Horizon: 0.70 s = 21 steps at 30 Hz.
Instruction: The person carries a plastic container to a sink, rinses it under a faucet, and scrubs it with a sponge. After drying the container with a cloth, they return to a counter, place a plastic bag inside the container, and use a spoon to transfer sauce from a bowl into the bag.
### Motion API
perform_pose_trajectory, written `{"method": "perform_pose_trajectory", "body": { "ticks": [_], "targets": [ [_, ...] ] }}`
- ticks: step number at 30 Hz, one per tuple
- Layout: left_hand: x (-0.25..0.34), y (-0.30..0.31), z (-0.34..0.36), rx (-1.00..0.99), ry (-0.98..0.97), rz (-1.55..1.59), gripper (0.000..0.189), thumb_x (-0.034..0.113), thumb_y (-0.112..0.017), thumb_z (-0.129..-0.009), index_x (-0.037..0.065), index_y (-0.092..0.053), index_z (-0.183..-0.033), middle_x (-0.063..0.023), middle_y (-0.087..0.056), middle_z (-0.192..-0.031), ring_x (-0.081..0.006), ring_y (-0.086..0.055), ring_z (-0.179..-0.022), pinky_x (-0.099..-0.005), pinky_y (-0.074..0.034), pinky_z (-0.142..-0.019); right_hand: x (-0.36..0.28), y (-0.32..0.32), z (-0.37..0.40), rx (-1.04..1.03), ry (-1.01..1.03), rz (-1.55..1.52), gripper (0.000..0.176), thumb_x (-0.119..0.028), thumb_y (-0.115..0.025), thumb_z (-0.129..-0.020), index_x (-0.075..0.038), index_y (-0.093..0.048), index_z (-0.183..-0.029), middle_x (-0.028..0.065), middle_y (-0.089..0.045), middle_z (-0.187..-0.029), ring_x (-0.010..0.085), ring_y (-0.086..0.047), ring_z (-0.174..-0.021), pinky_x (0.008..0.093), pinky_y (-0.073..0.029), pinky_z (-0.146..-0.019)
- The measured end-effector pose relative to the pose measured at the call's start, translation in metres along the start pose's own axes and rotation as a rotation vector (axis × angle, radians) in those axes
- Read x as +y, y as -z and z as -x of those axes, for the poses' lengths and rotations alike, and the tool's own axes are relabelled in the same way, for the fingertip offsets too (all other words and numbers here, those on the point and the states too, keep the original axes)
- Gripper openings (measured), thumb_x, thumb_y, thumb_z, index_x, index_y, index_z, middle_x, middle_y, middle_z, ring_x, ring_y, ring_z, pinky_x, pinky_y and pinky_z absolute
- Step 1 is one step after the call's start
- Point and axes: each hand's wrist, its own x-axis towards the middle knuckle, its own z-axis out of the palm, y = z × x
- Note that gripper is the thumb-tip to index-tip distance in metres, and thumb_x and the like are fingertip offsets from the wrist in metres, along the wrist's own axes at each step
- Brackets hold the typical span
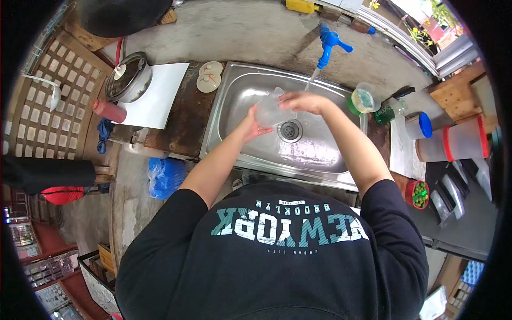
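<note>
Over the steel sink [213,128], a clear plastic container [269,112] is held between both hands. My left hand [249,126] grips its left side from below, with the thumb up along the wall and some fingers showing underneath. My right hand [305,101] is closed at the right side of the container, its fingertips bent against it; part of the grip is hidden. Just beyond that hand, water runs from the blue faucet [329,45] into the sink. The drain [289,130] lies below the container.
Two round clear lids [208,81] lie left of the sink. A lidded pot [129,80] and a red-brown bottle [109,111] stand farther left. On the right are a tub with a sponge [363,100], a green bottle [385,113] and red-lidded containers [453,143].
</note>
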Motion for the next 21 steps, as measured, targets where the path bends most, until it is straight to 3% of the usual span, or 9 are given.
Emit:
{"method": "perform_pose_trajectory", "body": {
  "ticks": [1,3,4,6,9,12,14,18,21],
  "targets": [
    [-0.004,0.0,-0.006,-0.033,0.016,0.022,0.074,0.065,-0.03,-0.088,0.015,-0.023,-0.142,-0.017,-0.041,-0.136,-0.0364,-0.052,-0.113,-0.0429,-0.05,-0.089,0.009,-0.005,-0.007,-0.082,0.23,0.23,0.037,-0.025,-0.061,-0.084,0.0,-0.061,-0.11,0.0121,-0.065,-0.106,0.0236,-0.062,-0.095,0.0317,-0.047,-0.085],
    [-0.008,-0.001,-0.018,-0.099,0.046,0.065,0.072,0.065,-0.029,-0.089,0.016,-0.024,-0.141,-0.0165,-0.042,-0.135,-0.0355,-0.05,-0.116,-0.0451,-0.048,-0.091,0.022,-0.02,-0.013,0.001,0.189,0.28,0.032,-0.022,-0.063,-0.081,0.0,-0.063,-0.103,0.0135,-0.067,-0.099,0.0253,-0.064,-0.089,0.0324,-0.049,-0.082],
    [-0.004,-0.008,-0.016,0.017,0.091,0.019,0.07,0.064,-0.03,-0.089,0.017,-0.027,-0.141,-0.015,-0.042,-0.136,-0.034,-0.048,-0.118,-0.0457,-0.047,-0.092,0.028,-0.025,-0.015,0.042,0.17,0.305,0.029,-0.02,-0.064,-0.079,0.0,-0.064,-0.1,0.0142,-0.067,-0.096,0.0262,-0.064,-0.086,0.0327,-0.05,-0.08],
    [0.005,-0.019,-0.011,0.249,0.178,-0.078,0.066,0.062,-0.032,-0.09,0.019,-0.033,-0.139,-0.012,-0.041,-0.138,-0.0311,-0.045,-0.121,-0.047,-0.045,-0.094,0.031,-0.03,-0.013,0.226,0.152,0.71,0.019,-0.013,-0.057,-0.078,-0.001,-0.064,-0.09,0.0182,-0.067,-0.09,0.0325,-0.065,-0.083,0.0393,-0.051,-0.075],
    [-0.002,0.008,-0.033,0.436,0.074,-0.391,0.063,0.06,-0.039,-0.089,0.018,-0.038,-0.136,-0.0115,-0.044,-0.133,-0.028,-0.051,-0.108,-0.0446,-0.047,-0.084,0.027,-0.032,-0.006,0.32,-0.001,1.098,0.017,-0.009,-0.051,-0.08,-0.003,-0.064,-0.09,0.0192,-0.066,-0.091,0.0349,-0.064,-0.085,0.0424,-0.051,-0.073],
    [0.01,0.0,-0.027,0.465,-0.158,-0.557,0.046,0.044,-0.052,-0.089,0.013,-0.051,-0.123,-0.0122,-0.053,-0.118,-0.0232,-0.056,-0.086,-0.0415,-0.047,-0.08,0.049,-0.024,-0.015,0.299,0.003,1.093,0.02,-0.008,-0.049,-0.081,-0.007,-0.064,-0.094,0.018,-0.066,-0.09,0.0355,-0.064,-0.086,0.044,-0.051,-0.072],
    [0.029,-0.009,-0.032,0.412,-0.283,-0.679,0.035,0.034,-0.055,-0.088,0.01,-0.056,-0.114,-0.0117,-0.054,-0.118,-0.0227,-0.057,-0.088,-0.0383,-0.047,-0.08,0.053,-0.02,-0.018,0.222,-0.018,1.027,0.021,-0.01,-0.049,-0.082,-0.009,-0.065,-0.095,0.0177,-0.066,-0.092,0.035,-0.064,-0.088,0.0449,-0.051,-0.073],
    [0.064,-0.059,-0.028,0.31,-0.593,-0.8,0.021,0.021,-0.058,-0.087,0.008,-0.062,-0.103,-0.0117,-0.056,-0.114,-0.0228,-0.057,-0.091,-0.034,-0.047,-0.079,0.049,-0.023,-0.019,0.353,-0.125,1.169,0.02,-0.01,-0.05,-0.081,-0.01,-0.065,-0.095,0.0157,-0.067,-0.09,0.0333,-0.065,-0.089,0.0438,-0.051,-0.076],
    [0.084,-0.09,-0.029,0.295,-0.808,-0.93,0.024,0.022,-0.059,-0.086,0.008,-0.061,-0.105,-0.0124,-0.055,-0.11,-0.0251,-0.058,-0.092,-0.0349,-0.047,-0.08,0.061,-0.02,-0.024,0.368,-0.091,1.147,0.02,-0.01,-0.052,-0.08,-0.01,-0.066,-0.093,0.0151,-0.067,-0.09,0.0322,-0.065,-0.089,0.0428,-0.052,-0.076]
  ]
}}
